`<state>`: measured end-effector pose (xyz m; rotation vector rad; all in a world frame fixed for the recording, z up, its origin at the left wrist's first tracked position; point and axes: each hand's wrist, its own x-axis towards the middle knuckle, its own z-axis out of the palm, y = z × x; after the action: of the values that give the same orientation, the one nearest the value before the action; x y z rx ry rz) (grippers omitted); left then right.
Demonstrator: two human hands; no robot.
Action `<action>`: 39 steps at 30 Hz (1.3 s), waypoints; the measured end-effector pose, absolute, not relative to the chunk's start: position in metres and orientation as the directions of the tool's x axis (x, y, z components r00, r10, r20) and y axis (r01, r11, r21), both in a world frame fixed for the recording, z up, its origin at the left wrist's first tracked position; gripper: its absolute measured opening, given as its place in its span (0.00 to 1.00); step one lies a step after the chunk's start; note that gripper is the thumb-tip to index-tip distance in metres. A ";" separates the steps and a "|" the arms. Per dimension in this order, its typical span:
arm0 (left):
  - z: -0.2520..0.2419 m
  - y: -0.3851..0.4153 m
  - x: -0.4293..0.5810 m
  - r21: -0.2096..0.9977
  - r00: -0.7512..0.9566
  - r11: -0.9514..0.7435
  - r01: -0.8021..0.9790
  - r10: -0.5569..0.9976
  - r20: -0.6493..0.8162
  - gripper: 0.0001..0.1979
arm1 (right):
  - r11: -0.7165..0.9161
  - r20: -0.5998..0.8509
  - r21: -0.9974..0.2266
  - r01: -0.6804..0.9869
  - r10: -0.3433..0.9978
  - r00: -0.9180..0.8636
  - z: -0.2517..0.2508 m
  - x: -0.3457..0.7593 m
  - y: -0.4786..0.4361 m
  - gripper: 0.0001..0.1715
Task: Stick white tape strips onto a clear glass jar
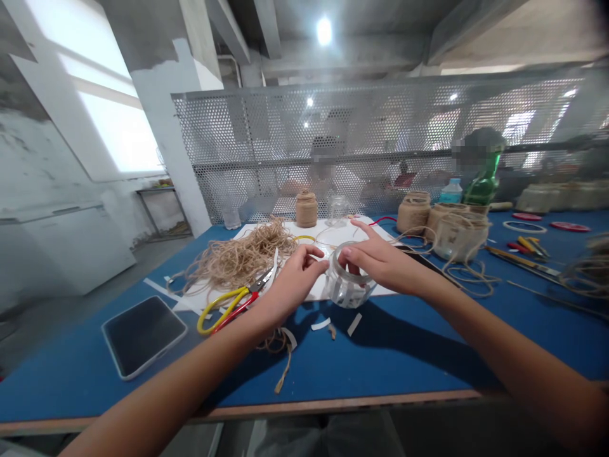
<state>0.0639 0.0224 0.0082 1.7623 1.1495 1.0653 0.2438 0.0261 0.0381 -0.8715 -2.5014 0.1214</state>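
Now the left hand and right hand hold tight to a glass jar with white strips. Yellow-handled scissors lie near the left hand.

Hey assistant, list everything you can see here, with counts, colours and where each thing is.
glass jar: 1, clear with white strips, held between both hands
jute twine: 1 tangle, tan, left of the hands
white sheet: 1, white, on the table
scissors: 1, yellow and red handles, below the twine
tablet: 1, black, front left of the table
twine-wrapped jars: at least 3, tan, far side of the table
green bottle: 1, green, far right
paper strips: at least 2, white, on the table in front of the jar
blue table: 1, blue, under everything listed
perforated metal screen: 1, grey, behind the table
left hand: 1, bare, on the jar
right hand: 1, bare, over the jar's rim
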 end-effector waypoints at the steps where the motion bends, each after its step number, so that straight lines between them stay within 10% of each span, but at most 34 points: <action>1: 0.008 0.022 0.064 0.890 0.249 -0.315 0.330 0.938 0.240 0.10 | 0.790 0.413 -0.232 0.568 0.608 -0.678 0.038 0.244 0.026 0.25; 12: -0.008 0.037 0.059 0.755 0.336 -0.471 0.456 0.877 0.344 0.10 | 0.690 0.400 -0.232 0.685 0.710 -0.580 0.039 0.243 0.033 0.27; 23: -0.022 0.060 0.042 0.378 0.352 -0.474 0.795 0.869 0.349 0.11 | 0.335 0.131 -0.792 0.510 0.910 -0.393 0.040 0.285 0.062 0.35; 39: 0.001 0.063 0.025 -0.056 0.384 -0.381 0.923 0.903 0.194 0.11 | 0.041 -0.028 -0.970 0.238 0.960 -0.278 0.024 0.308 0.090 0.30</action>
<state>0.0250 0.0632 0.0005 2.7390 1.8220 0.2173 0.3079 0.0904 0.0242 -1.2358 -1.6078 1.2862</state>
